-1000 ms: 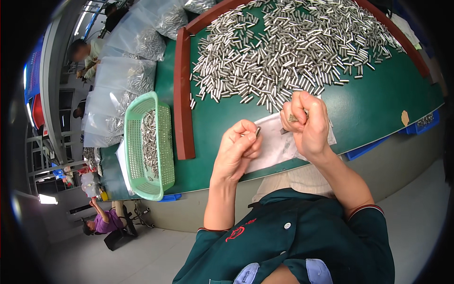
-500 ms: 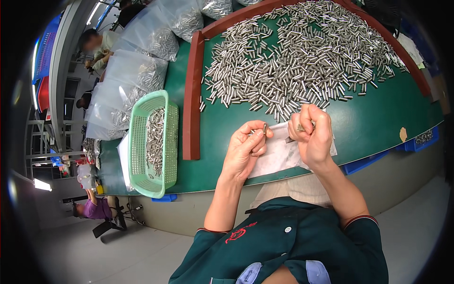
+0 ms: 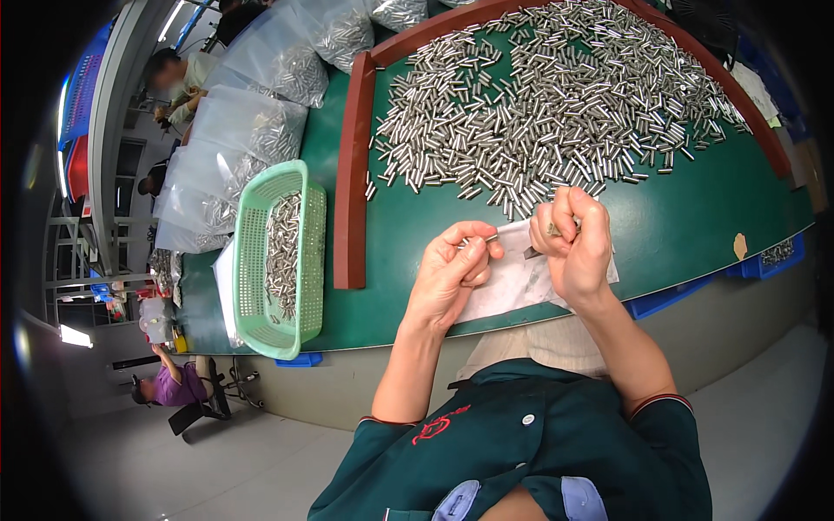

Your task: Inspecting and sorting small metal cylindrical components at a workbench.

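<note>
The many short cylindrical silver-grey pins [image 3: 556, 122] look like smooth, shiny metal that throws bright streaks of light, while the flat green tabletop [image 3: 678, 204] is smooth with a low sheen. The oblong pale-green basket [image 3: 311, 260] is perforated plastic with a smooth rim, the bulging see-through bags [image 3: 230, 117] are glossy plastic film, and the straight dark-red bar [image 3: 352, 200] looks even and fairly matt, its material unclear. The creased, smudged white sheet [image 3: 511, 285] is matt, paper or cloth, and the dark-green short-sleeved shirt [image 3: 486, 456] is matt cloth with a smooth white button [image 3: 528, 420].

a short silvery pin [image 3: 492, 238], slightly tilted, juts from the left grip [image 3: 452, 271].
</note>
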A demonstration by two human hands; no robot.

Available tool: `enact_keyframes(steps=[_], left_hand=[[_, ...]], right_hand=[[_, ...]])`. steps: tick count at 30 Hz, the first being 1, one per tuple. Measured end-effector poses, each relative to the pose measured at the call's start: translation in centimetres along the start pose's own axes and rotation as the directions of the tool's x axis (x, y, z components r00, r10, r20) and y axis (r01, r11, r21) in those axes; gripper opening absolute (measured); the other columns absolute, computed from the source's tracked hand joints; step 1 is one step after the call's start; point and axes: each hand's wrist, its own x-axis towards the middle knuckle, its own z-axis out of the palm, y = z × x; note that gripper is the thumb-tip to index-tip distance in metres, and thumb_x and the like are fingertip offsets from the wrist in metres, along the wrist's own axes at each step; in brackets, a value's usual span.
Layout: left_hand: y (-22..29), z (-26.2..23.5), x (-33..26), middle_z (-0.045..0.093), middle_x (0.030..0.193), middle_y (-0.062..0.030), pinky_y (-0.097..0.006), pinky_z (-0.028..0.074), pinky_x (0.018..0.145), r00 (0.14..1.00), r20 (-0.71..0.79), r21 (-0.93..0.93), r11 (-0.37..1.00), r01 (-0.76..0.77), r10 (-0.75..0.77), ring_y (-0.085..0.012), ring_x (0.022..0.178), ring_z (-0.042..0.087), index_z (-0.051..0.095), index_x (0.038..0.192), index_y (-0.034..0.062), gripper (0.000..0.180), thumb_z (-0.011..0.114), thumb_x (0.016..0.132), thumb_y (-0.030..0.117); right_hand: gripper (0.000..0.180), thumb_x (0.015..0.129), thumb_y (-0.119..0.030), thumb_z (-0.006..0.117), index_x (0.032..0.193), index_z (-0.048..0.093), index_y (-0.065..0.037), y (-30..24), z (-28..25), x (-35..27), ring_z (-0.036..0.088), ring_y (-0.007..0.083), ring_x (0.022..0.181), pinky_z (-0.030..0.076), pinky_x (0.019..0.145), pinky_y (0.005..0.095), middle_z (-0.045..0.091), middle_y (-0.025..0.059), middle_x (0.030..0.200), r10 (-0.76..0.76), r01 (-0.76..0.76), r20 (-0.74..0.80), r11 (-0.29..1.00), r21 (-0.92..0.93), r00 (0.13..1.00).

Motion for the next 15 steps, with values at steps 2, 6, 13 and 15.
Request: enact_keyframes(steps=[2, 6, 13, 15], left_hand=[[-0.07, -0.4, -0.17, 0.056, 0.08, -0.0095, -0.017, 0.023, 0.043, 0.998, 0.065, 0.1, 0.995, -0.008, 0.001, -0.0031, 0.048, 0.028, 0.053, 0.095, 0.0023, 0.012, 0.05, 0.086, 0.01], [-0.05, -0.83, -0.02, 0.048, 0.072, -0.0042, -0.016, 0.024, 0.044, 0.993, 0.116, -0.037, 0.999, 0.038, -0.034, -0.0038, 0.049, 0.027, 0.051, 0.093, 0.0025, 0.012, 0.049, 0.087, 0.013], [0.05, -1.1, -0.05, 0.039, 0.068, -0.0003, -0.017, 0.024, 0.044, 0.985, 0.153, -0.2, 0.974, 0.104, -0.074, -0.0046, 0.051, 0.028, 0.047, 0.09, 0.0039, 0.011, 0.048, 0.088, 0.015], [0.06, -1.1, -0.02, 0.039, 0.068, -0.0004, -0.016, 0.024, 0.044, 0.985, 0.157, -0.202, 0.974, 0.105, -0.074, -0.0046, 0.051, 0.028, 0.047, 0.09, 0.0038, 0.011, 0.048, 0.088, 0.014]], right_hand=[[0.037, 0.087, -0.022, 0.034, 0.052, 0.028, -0.01, 0.0, 0.06, 0.0, 0.019, 0.0055, 0.042, 0.016, 0.039, 0.0222, 0.026, -0.002, 0.047, -0.002, 0.002, -0.004, 1.0, -0.005, 1.0], [0.036, 0.086, -0.02, 0.033, 0.052, 0.028, -0.01, -0.01, 0.04, -0.03, 0.019, 0.0055, 0.042, 0.016, 0.039, 0.0221, 0.027, -0.0018, 0.046, -0.004, 0.004, 0.004, 1.0, 0.0, 1.0], [0.034, 0.085, -0.017, 0.032, 0.052, 0.028, -0.01, -0.04, 0.01, -0.06, 0.019, 0.0052, 0.041, 0.016, 0.039, 0.0218, 0.027, -0.0017, 0.046, 0.004, -0.004, -0.005, 1.0, -0.002, 1.0], [0.034, 0.085, -0.017, 0.032, 0.052, 0.028, -0.01, -0.02, 0.04, -0.06, 0.019, 0.0052, 0.041, 0.016, 0.039, 0.0218, 0.027, -0.0017, 0.046, 0.007, -0.007, -0.012, 1.0, 0.005, 1.0]])
